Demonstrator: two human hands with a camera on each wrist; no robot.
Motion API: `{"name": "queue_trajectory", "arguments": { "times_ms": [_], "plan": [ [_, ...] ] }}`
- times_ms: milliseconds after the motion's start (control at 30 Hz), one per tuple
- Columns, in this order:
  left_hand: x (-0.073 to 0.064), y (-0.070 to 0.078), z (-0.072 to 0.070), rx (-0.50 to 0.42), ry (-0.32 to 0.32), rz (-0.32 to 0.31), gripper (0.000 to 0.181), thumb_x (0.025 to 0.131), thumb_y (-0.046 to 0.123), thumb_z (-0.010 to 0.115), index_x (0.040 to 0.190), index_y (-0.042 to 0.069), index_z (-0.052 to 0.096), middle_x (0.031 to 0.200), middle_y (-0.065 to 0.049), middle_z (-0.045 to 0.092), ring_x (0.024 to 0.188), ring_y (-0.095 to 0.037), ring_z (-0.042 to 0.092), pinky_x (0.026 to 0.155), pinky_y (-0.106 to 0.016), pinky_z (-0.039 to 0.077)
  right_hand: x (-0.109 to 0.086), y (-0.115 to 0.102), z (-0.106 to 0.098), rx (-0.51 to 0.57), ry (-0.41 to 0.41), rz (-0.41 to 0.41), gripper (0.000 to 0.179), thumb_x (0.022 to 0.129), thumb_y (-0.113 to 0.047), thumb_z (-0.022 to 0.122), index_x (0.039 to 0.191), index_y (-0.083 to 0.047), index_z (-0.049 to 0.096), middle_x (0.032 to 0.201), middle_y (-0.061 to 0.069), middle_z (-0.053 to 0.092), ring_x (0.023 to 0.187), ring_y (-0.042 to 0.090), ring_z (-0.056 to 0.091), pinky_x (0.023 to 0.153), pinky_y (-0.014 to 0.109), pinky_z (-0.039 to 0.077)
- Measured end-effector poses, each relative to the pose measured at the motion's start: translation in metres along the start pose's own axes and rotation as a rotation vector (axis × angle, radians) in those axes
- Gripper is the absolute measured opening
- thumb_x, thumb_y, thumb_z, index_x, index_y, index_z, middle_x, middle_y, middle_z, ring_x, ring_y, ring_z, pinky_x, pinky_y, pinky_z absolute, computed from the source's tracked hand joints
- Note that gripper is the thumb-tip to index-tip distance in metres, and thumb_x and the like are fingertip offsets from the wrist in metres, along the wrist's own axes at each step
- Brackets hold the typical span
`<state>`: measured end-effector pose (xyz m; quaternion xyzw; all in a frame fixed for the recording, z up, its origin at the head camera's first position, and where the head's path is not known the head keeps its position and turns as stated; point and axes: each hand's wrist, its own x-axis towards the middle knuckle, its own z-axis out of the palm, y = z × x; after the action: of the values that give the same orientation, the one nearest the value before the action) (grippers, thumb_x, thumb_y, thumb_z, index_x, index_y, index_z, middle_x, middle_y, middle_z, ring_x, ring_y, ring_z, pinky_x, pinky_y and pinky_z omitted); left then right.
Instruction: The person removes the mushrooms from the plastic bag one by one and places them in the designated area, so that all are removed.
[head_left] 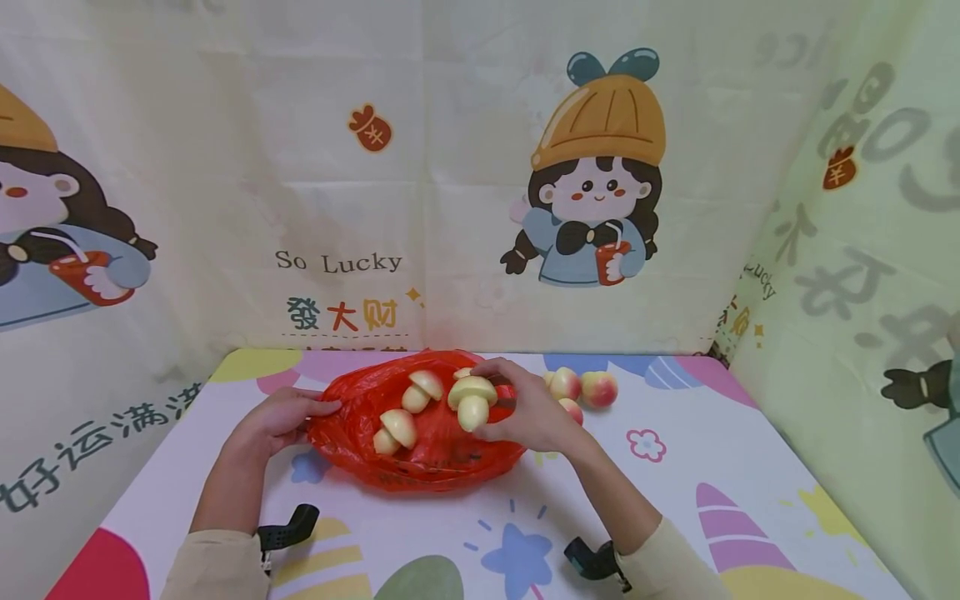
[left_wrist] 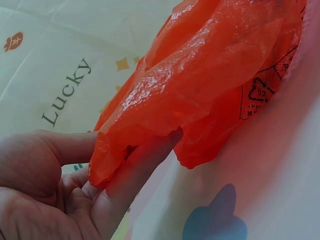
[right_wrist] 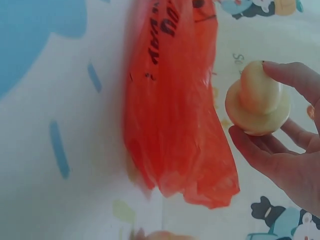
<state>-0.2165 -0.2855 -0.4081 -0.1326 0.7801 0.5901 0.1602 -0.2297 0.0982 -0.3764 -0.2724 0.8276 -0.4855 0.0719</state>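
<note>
A red plastic bag point(head_left: 442, 479) lies with its mouth spread on the table. My left hand point(head_left: 277, 417) grips its left edge, thumb above and fingers beneath the film point(left_wrist: 145, 100). Between the thumb and fingers of my right hand point(head_left: 536, 408) is a pale, smooth model mushroom point(head_left: 472, 402), held over the right side of the bag. The right wrist view shows that mushroom point(right_wrist: 262, 102) stem up, clear of the red film. Inside the bag are a mushroom point(head_left: 422, 390) near the back and another mushroom point(head_left: 395, 430) nearer me. Part of one more shows behind the held one.
Several pink-and-cream peaches point(head_left: 600, 389) sit behind my right hand, partly hidden by it. The table point(head_left: 600, 508) has a colourful printed cover. A printed cloth point(head_left: 450, 250) hangs along the back and sides.
</note>
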Motion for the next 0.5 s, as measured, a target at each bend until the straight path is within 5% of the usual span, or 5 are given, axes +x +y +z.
{"name": "queue_trajectory", "arguments": {
  "times_ms": [500],
  "plan": [
    [0.001, 0.000, 0.000, 0.001, -0.005, -0.004, 0.061, 0.102, 0.024, 0.067, 0.149, -0.010, 0.047, 0.108, -0.010, 0.074, 0.085, -0.022, 0.073, 0.080, -0.034, 0.064, -0.012, 0.006, -0.028, -0.052, 0.058, 0.011, 0.068, 0.079, -0.016, 0.090, 0.137, -0.027, 0.058, 0.133, -0.006, 0.062, 0.124, 0.021, 0.059, 0.101, 0.053, 0.058]
  ]
}}
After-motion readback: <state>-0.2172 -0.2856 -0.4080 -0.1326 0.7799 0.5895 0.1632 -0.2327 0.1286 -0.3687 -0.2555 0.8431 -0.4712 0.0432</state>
